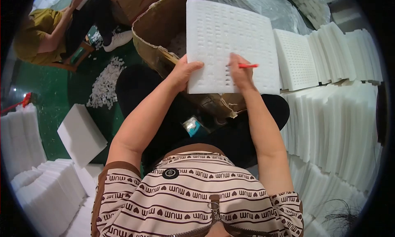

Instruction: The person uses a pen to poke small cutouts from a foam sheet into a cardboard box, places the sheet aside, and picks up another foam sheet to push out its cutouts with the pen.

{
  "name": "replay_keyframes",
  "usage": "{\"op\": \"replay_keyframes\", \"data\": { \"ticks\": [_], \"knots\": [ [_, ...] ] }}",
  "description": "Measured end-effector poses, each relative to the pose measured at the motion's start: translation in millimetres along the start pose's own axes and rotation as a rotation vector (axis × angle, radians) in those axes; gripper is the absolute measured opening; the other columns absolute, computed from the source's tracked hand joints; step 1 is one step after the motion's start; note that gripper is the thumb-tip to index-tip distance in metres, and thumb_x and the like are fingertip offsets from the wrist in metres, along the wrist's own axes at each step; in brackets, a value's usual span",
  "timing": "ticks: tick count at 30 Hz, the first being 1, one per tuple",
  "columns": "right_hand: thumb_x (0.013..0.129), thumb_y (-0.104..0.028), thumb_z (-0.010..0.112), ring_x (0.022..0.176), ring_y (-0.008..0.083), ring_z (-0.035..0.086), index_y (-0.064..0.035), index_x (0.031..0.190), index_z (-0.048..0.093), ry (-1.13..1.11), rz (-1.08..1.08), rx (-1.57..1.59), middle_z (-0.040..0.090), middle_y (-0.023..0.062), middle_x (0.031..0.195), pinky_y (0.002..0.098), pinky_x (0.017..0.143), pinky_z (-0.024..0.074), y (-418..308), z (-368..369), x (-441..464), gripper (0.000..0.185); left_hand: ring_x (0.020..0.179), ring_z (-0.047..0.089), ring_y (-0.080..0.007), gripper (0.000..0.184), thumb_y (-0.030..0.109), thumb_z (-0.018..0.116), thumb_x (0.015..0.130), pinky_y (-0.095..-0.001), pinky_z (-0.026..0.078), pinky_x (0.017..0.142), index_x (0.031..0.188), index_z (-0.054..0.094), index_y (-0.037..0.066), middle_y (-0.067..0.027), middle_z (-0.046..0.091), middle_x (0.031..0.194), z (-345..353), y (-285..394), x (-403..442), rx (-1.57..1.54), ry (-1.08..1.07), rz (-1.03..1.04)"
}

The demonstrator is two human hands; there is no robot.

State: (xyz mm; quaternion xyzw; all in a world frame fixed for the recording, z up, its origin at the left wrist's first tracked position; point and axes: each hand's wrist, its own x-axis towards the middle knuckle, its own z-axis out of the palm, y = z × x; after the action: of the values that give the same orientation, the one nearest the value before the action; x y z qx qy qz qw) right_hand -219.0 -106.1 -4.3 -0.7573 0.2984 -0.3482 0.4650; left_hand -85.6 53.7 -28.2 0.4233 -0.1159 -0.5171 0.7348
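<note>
A white foam sheet (242, 33) with rows of small cut slots is held up in front of me, over an open cardboard box (152, 29). My left hand (185, 73) grips its lower left edge, thumb on the face and the other fingers behind. On the sheet's lower middle, my right hand (242, 74) is closed around a red pen-like tool (249, 66); its tip is hidden by my fingers. Several slots beside that hand look dark, as open holes. The box stands between my knees, its near edge torn.
Stacks of white foam sheets (333, 121) rise on my right, and more foam stacks (45, 196) stand at lower left. Small foam scraps (106, 84) lie heaped on the green floor (51, 87). Another person (45, 35) sits at upper left, holding a white sheet.
</note>
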Motion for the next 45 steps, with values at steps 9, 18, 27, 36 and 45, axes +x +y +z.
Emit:
{"op": "replay_keyframes", "data": {
  "ticks": [9,18,27,36,45],
  "knots": [
    [0.093,-0.026,0.046,0.053,0.0135,0.041,-0.0044,0.062,0.051,0.076,0.005,-0.233,0.045,0.0015,0.053,0.0269,0.053,0.0371,13.7,-9.0,15.1,0.038,0.092,0.057,-0.0285,0.052,0.006,0.06,0.074,-0.0386,0.048,0.08,0.123,0.044,-0.002,-0.0213,0.057,0.109,0.8,2.4,-0.9,0.041,0.03,-0.008],
    [0.094,-0.029,0.043,0.052,0.0156,0.041,-0.0042,0.057,0.049,0.072,0.212,-0.042,0.045,0.0033,0.052,0.0284,0.054,0.0373,8.3,-12.1,32.8,0.044,0.092,0.058,-0.0292,0.054,0.009,0.063,0.073,-0.04,0.048,0.081,0.123,0.044,-0.002,-0.0215,0.056,0.11,-0.3,1.9,2.5,0.019,0.014,0.003],
    [0.094,-0.03,0.043,0.055,0.0137,0.044,-0.0051,0.059,0.05,-0.053,-0.311,-0.656,0.047,0.0028,0.054,0.0269,0.055,0.038,11.3,-1.9,13.8,0.043,0.091,0.058,-0.0291,0.053,0.009,0.063,0.073,-0.0394,0.048,0.08,0.122,0.044,-0.002,-0.0217,0.057,0.109,1.2,1.7,-0.1,0.05,0.004,0.004],
    [0.095,-0.028,0.042,0.054,0.0143,0.045,-0.006,0.061,0.049,0.106,0.142,0.12,0.048,0.0019,0.056,0.0272,0.055,0.0393,10.6,-8.7,19.9,0.042,0.09,0.058,-0.0288,0.052,0.007,0.063,0.073,-0.0393,0.049,0.079,0.122,0.045,-0.002,-0.0215,0.057,0.109,-7.1,-5.7,5.2,0.037,0.022,0.012],
    [0.094,-0.028,0.046,0.052,0.0142,0.044,-0.0057,0.061,0.05,-0.032,0.115,0.066,0.047,0.0011,0.055,0.028,0.054,0.0389,15.8,-4.9,30.0,0.04,0.088,0.059,-0.0273,0.049,0.004,0.06,0.075,-0.0373,0.049,0.078,0.121,0.046,-0.002,-0.0205,0.058,0.108,-1.6,-1.0,6.0,0.032,0.034,0.037]
  ]
}}
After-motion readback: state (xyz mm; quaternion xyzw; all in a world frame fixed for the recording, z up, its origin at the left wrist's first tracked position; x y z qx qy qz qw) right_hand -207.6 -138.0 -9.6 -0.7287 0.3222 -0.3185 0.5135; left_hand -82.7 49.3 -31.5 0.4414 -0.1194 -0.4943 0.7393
